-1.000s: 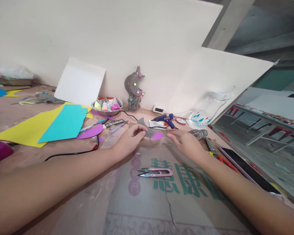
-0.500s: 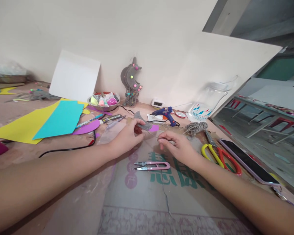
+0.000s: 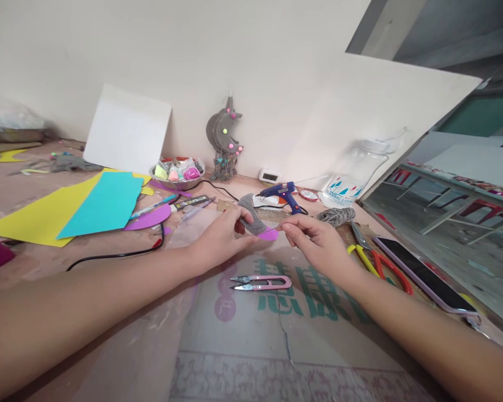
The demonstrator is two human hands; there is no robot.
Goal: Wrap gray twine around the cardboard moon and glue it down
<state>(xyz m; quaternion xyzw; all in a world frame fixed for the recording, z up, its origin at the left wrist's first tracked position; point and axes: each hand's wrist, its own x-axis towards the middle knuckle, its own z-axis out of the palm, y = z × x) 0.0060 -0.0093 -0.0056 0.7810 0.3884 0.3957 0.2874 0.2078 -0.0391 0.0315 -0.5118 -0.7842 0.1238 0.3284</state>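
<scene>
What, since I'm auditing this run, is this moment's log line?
left hand: holds grey piece; right hand: pinches yarn; snips: on sheet; glue gun: beyond hands

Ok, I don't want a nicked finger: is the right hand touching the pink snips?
Apart. The head view shows the printed sheet between the right hand and the pink snips.

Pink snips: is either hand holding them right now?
No, the pink snips lie on the printed surface, apart from both the left hand and the right hand.
</scene>
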